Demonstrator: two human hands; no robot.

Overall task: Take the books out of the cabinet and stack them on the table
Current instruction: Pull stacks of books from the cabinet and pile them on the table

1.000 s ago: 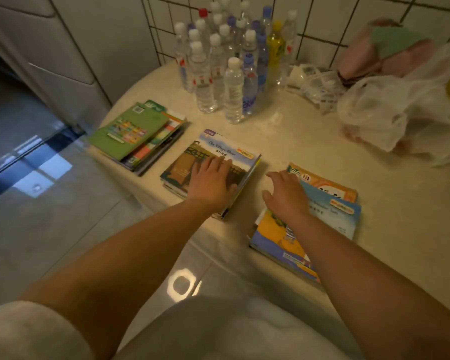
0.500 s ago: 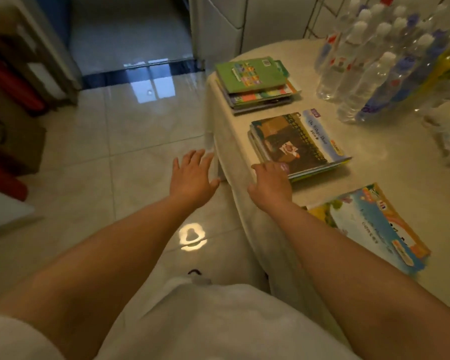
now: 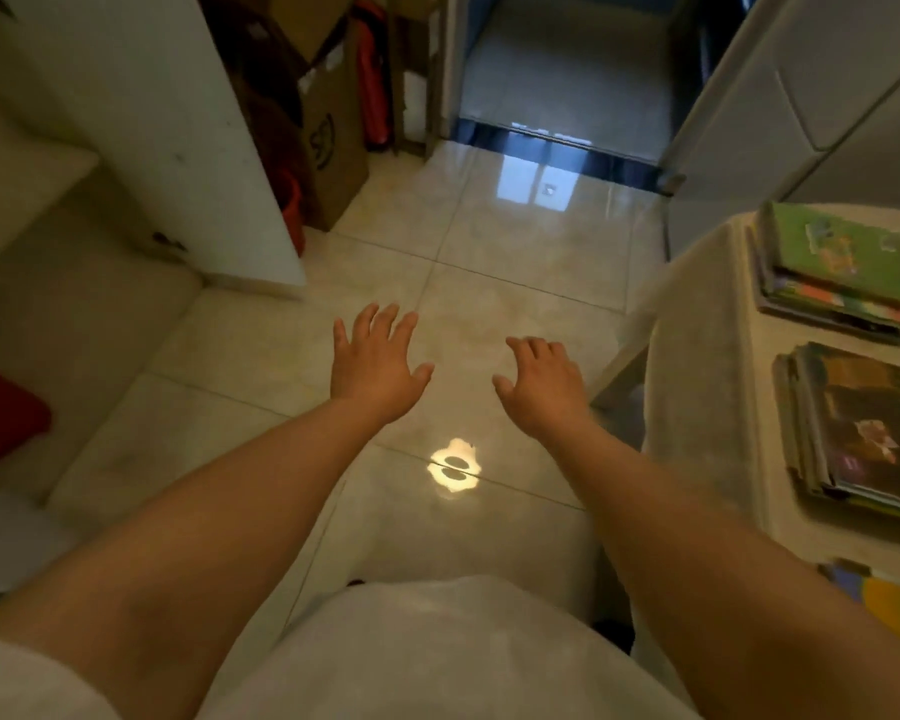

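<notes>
Both my hands hang over the tiled floor, holding nothing. My left hand (image 3: 378, 363) has its fingers spread. My right hand (image 3: 541, 384) is open with fingers slightly curled, left of the table (image 3: 697, 366). On the table's right part lie three stacks of books: a green-covered stack (image 3: 842, 267) at the far end, a dark-covered stack (image 3: 863, 433) in the middle, and a yellow and blue book (image 3: 894, 605) at the near edge. A white cabinet panel (image 3: 178, 132) stands at the upper left; its inside is out of view.
A brown cardboard box (image 3: 328, 132) and red items stand beside the white panel. A red object (image 3: 1, 418) sits at the left edge. A doorway with a dark threshold (image 3: 552, 142) lies ahead. A white appliance (image 3: 827, 96) stands behind the table.
My view has swung left from the table toward the floor and cabinet. Both hands left the book stacks and now hover over the floor, empty.
</notes>
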